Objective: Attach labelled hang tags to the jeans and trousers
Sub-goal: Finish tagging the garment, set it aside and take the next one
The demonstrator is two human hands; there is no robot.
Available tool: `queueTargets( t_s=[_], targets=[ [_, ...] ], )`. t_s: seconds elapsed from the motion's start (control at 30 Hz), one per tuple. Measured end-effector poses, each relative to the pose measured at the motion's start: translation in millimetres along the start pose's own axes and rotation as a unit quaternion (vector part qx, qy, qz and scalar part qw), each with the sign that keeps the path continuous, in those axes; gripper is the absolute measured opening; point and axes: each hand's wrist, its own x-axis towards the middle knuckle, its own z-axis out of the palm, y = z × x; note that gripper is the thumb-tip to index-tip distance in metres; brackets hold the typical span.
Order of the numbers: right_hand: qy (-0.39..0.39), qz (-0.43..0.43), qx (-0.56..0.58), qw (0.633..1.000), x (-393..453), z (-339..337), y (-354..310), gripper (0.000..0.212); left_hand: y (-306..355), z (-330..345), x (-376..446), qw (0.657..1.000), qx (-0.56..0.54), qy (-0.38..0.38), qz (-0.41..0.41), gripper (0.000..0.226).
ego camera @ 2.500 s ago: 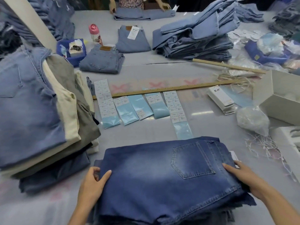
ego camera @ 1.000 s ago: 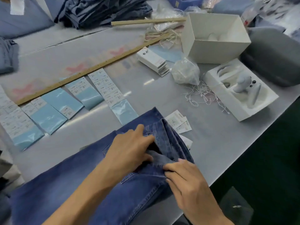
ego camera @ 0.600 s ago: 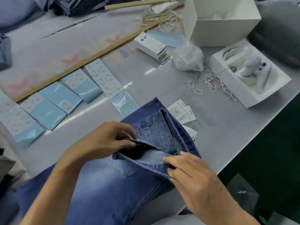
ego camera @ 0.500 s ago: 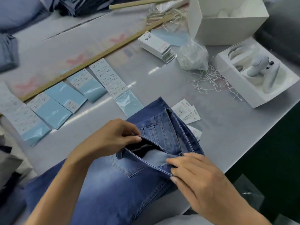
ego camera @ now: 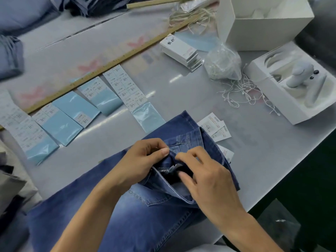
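Observation:
Dark blue jeans (ego camera: 112, 211) lie folded in front of me on the grey table (ego camera: 181, 91), waistband end to the right. My left hand (ego camera: 138, 162) pinches the upper edge of the waistband and holds it open. My right hand (ego camera: 205, 177) reaches into the opening, its fingers curled round a small dark label inside the waist. A few white printed hang tags (ego camera: 216, 128) lie just beyond the jeans, partly under them. A stack of white hang tags (ego camera: 180, 50) sits farther back.
Several label sheets on light blue backing (ego camera: 72, 113) lie in a row along a wooden ruler (ego camera: 109, 64). A bag of strings (ego camera: 221, 64) with loose strings (ego camera: 245, 91), an open white box (ego camera: 263, 22) and a white tray holding a tool (ego camera: 294, 82) stand at the right. Folded garments (ego camera: 11, 179) are stacked at left.
My right hand has moved from the lower waistband edge up into the opening and taken the inner label. My left hand still holds the upper edge, now higher.

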Motion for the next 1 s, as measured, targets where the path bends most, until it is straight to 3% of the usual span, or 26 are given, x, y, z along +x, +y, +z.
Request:
queueTargets(
  t_s=[0.1,0.23,0.47,0.87,1.0],
  targets=[
    [0.057,-0.043,0.006,0.997,-7,13,2,0.01,-6,3,-1,0.999,-0.038,0.02,0.004,0.023],
    [0.151,-0.052,0.001,0.987,-23,28,4,0.014,-21,10,-2,0.994,-0.094,0.052,0.016,0.025],
    [0.214,-0.034,-0.005,0.976,-47,49,0,0.013,-46,16,-7,0.981,-0.178,0.071,0.021,0.02],
    [0.263,-0.066,0.047,0.962,-66,67,6,0.021,-54,16,-12,0.976,-0.205,0.06,0.053,0.02],
    [0.241,-0.05,0.048,0.968,-61,61,4,0.018,-47,20,-13,0.981,-0.159,0.099,0.058,0.02]
  ],
)
